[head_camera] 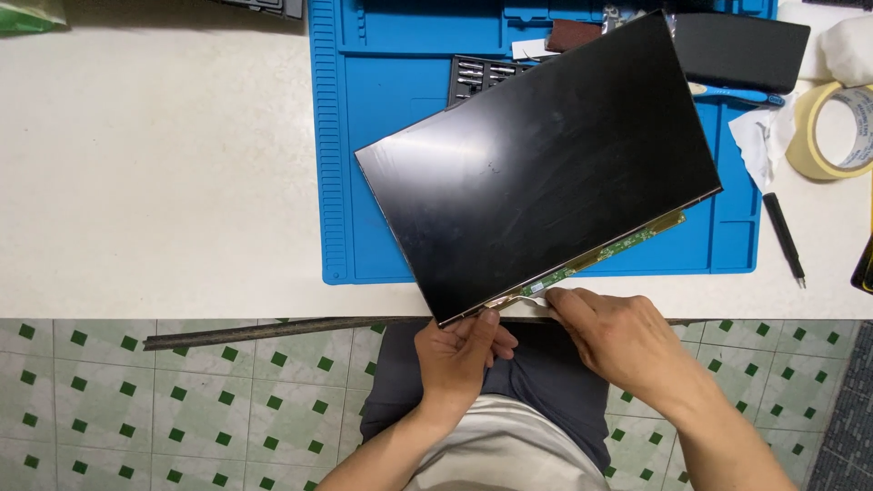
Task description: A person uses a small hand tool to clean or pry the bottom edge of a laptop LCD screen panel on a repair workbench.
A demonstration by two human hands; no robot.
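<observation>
A black display panel is laid tilted across a blue work mat on a pale tabletop, its near corner jutting over the table edge. That corner is pinched by the left hand, closed on the panel's edge. The thin strip just beside the green circuit strip is gripped by the right hand, fingers narrowed on it. A tape roll and a black pen are seen on the right. Below, a floor of white tiles with green squares is visible.
</observation>
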